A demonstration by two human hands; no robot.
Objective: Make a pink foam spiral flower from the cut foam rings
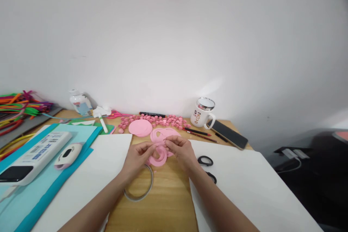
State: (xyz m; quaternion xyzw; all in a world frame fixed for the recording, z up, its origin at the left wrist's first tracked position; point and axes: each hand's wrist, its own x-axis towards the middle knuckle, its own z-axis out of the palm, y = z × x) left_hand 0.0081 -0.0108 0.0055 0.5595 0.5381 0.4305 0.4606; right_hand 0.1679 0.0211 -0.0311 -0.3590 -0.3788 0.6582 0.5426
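Note:
My left hand [138, 156] and my right hand [181, 151] meet above the middle of the wooden table, thumbs and index fingers closed in pinches. Between them hangs a curled pink paper strip [159, 158], with an end at each hand's fingertips. Behind it lie more pink paper rings [167, 131] and a stack of pink paper circles [140, 127]. A roll of tape [151, 181] rests on the wood below my left hand. Beside my right wrist lie black-handled scissors [206, 160], their blades hidden under my arm.
Pink balls [163, 119] line the back, near a black marker [152, 114]. A white mug [203, 112] and a phone [230, 135] stand and lie at right. White sheets [252, 185] cover both sides. Leftward are a white device [35, 156], a bottle [81, 103] and pipe cleaners [19, 107].

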